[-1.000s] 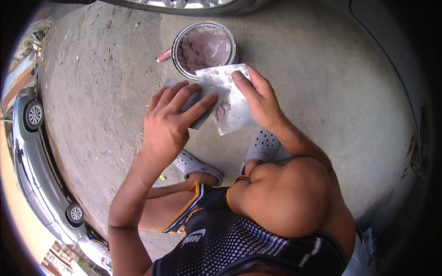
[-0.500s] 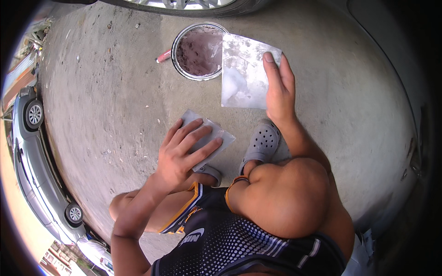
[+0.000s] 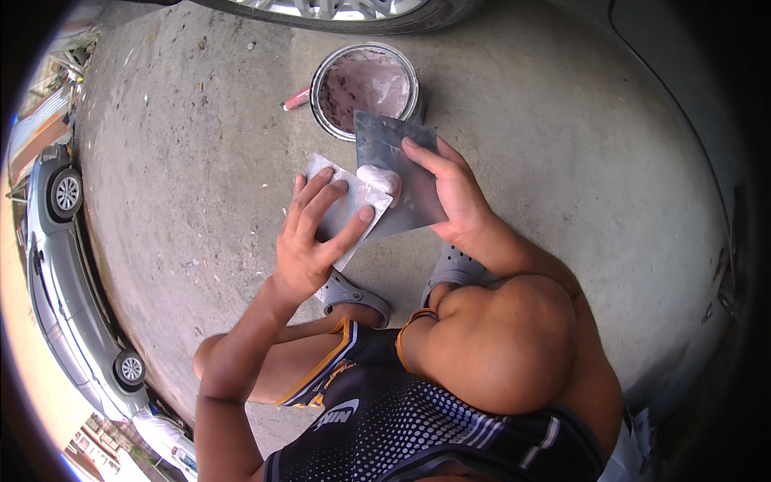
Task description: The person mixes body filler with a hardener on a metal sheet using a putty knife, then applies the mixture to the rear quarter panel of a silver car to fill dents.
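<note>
A thin, flat spreader plate (image 3: 337, 210) is gripped in my left hand (image 3: 311, 229), fingers spread across its face. My right hand (image 3: 456, 189) holds a larger square spreader plate (image 3: 414, 189), thumb on top and the other fingers mostly hidden behind it. A lump of pale pink putty (image 3: 381, 181) sits on the larger plate, and the smaller plate's edge meets it there. Just beyond stands an open round can (image 3: 414, 96), its inside coated with pinkish putty (image 3: 365, 84); the larger plate's far corner overlaps its near rim in view.
A red tube (image 3: 296, 100) lies on the concrete floor (image 3: 201, 161) left of the can. A car wheel (image 3: 345, 10) is at the far edge, and dark bodywork (image 3: 683, 64) curves along the right. A silver car (image 3: 76, 281) stands at far left. My clogs (image 3: 353, 299) are below the plates.
My right hand has brought the larger plate nearer and left, tilting it so its face looks darker. The left hand's plate has moved up to meet it at the putty lump.
</note>
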{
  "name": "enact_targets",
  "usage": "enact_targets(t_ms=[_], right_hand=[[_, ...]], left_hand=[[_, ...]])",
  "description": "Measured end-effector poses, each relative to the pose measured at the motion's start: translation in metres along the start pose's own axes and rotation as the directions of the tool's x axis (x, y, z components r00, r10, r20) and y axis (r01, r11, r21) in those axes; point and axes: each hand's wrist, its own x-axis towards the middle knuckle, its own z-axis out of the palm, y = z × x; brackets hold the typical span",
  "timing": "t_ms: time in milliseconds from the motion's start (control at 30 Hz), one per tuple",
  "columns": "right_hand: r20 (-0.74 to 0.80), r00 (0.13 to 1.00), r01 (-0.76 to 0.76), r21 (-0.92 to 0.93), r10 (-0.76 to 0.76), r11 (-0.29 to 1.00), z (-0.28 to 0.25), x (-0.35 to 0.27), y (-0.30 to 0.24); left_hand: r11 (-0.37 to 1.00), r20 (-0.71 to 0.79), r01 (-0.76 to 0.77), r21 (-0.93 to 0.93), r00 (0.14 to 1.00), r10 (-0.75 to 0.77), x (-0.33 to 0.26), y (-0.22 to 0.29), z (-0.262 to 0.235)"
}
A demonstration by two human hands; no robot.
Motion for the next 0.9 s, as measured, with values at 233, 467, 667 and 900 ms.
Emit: enact_targets(t_ms=[233,467,667,900], right_hand=[[-0.010,1.000,-0.019,0.013,0.019,1.000,-0.009,0.003,0.001],[0.106,0.978,0.197,-0.200,-0.179,0.960,-0.007,0.008,-0.028],[0.167,0.978,-0.069,-0.297,0.123,0.952,-0.001,0.002,-0.006],[0.200,0.979,-0.020,-0.096,0.039,0.995,-0.022,0.013,-0.015]], left_hand=[[0.995,0.088,0.027,0.097,0.995,-0.036,-0.008,-0.010,-0.005],[0.605,0.265,0.627,-0.491,0.769,-0.582,-0.022,-0.007,-0.028],[-0.392,0.657,0.563,-0.728,0.407,-0.635,0.014,-0.030,-0.051],[-0.300,0.725,0.731,-0.613,0.371,-0.580,-0.006,-0.043,-0.034]])
